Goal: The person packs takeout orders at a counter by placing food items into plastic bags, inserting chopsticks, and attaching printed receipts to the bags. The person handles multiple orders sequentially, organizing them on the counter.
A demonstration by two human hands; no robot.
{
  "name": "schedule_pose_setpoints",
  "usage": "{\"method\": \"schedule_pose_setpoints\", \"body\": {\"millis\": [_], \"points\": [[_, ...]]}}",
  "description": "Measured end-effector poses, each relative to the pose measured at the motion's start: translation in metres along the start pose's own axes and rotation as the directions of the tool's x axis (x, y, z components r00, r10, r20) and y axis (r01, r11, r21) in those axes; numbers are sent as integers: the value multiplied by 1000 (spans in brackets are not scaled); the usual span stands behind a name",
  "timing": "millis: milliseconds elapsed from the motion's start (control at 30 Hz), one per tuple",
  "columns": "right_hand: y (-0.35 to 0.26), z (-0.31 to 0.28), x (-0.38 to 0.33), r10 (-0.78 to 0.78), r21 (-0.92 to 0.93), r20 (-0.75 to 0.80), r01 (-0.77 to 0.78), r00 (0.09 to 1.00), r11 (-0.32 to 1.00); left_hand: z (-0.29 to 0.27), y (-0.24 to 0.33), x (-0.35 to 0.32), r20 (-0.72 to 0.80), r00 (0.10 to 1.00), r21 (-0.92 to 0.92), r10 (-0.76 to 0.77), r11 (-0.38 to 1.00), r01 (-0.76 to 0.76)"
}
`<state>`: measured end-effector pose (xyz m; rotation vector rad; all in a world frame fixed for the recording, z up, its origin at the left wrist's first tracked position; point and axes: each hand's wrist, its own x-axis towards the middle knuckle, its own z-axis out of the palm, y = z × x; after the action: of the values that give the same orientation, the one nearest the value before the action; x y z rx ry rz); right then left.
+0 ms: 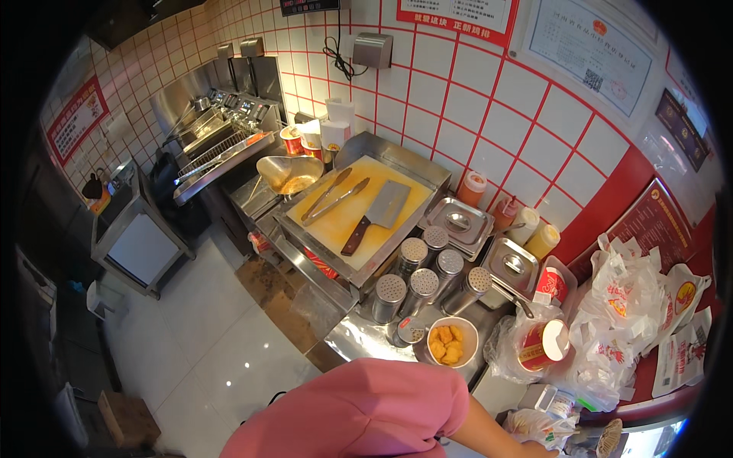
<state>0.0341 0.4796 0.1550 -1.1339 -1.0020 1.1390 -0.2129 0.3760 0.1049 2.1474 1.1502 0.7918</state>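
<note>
My left arm, in a pink sleeve (359, 404), crosses the lower edge and reaches toward the lower right. Only the back part of my left hand (536, 450) shows at the bottom edge; its fingers are cut off, so whatever it may hold is hidden. A tied clear plastic bag (538, 427) lies just beyond that hand. My right hand is out of view. Before the sleeve stands a paper tub (471, 353) filled with golden fried chicken pieces (447, 345). Several metal shakers (389, 296) with perforated lids are grouped beside it.
A cleaver (379, 214) and metal tongs (336, 200) lie on a cutting board (321, 237) in a steel tray. Lidded steel pans (458, 221) and sauce bottles (543, 241) line the wall. White plastic bags (611, 320) pile up at right. A fryer (214, 137) stands far left.
</note>
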Motion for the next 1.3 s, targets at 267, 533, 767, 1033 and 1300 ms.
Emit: {"method": "schedule_pose_setpoints", "body": {"millis": [267, 533, 767, 1033, 1300], "points": [[-15, 14, -33, -21, 330, 116, -19, 993, 944, -9, -12, -18, 72, 993, 107, -89, 991, 81], [-22, 46, -92, -139, 218, -72, 152, 988, 964, -45, -17, -40, 55, 998, 260, -2, 965, -12], [-34, 84, -96, 15, 122, -181, 7, 983, 993, -44, -4, -26, 266, 958, 330, -104, 944, 11], [-15, 103, -74, 264, -411, 4, -239, 964, 879, -32, -27, -26, 332, 930, 227, 155, 944, -238], [23, 110, -88, 210, -920, -62, -137, 976, 366, -41, -18, -19, 439, 891, 150, 117, 968, -201]]}}
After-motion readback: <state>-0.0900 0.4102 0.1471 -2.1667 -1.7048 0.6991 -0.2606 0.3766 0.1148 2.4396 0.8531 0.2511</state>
